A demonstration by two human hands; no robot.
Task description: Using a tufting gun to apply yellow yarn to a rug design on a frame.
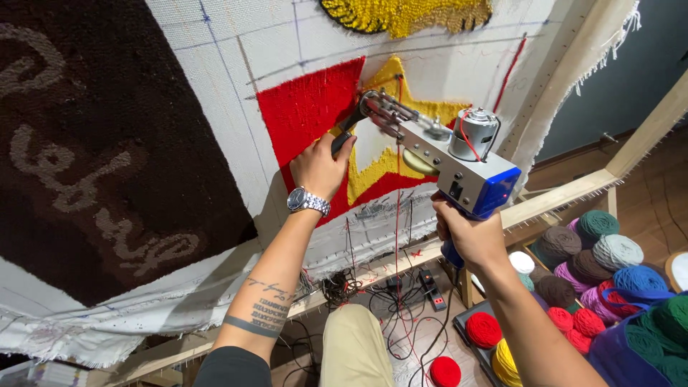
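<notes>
1. Our right hand (pixel 469 233) grips the tufting gun (pixel 448 154) by its blue handle.
2. Our left hand (pixel 319 168) clasps its black front grip.
3. Its tip presses the red-and-yellow star (pixel 315 107) on the stretched cloth (pixel 229 57).

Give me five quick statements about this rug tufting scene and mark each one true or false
1. The right hand grips the blue handle of the tufting gun. True.
2. The left hand rests flat on the brown tufted area. False: it holds the gun's front grip, against the red tufted area.
3. A wristwatch sits on the left wrist. True.
4. The yarn running down from the gun is green. False: the strand of yarn is red.
5. The balls of yarn at lower right are all one colour. False: they are brown, green, blue, red, yellow and more.
</notes>
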